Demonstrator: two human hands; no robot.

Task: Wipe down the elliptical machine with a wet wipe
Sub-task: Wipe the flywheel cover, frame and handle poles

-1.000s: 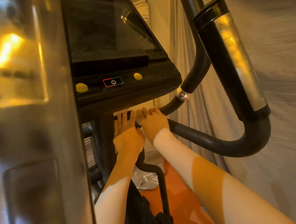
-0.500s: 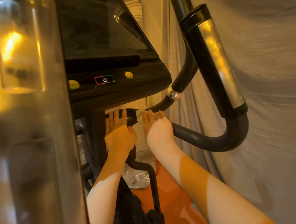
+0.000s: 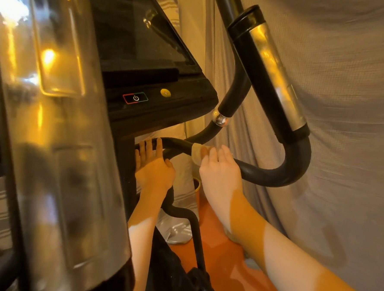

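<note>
Elliptical machine (image 3: 157, 107) fills the view, its dark console above and a black curved handlebar (image 3: 263, 174) running below it. On that bar, just right of the console's underside, a pale wet wipe (image 3: 196, 153) is wrapped round the tube, and the right hand (image 3: 218, 171) curls its fingers over it, clamped on wipe and bar together, likely so the cloth rubs all round the tube. The left hand (image 3: 154, 165) lies just beside it, fingers straight and flat on the bar, holding nothing, probably to steady it. Grey fabric (image 3: 346, 109) hangs behind; orange floor (image 3: 220, 259) shows below.
</note>
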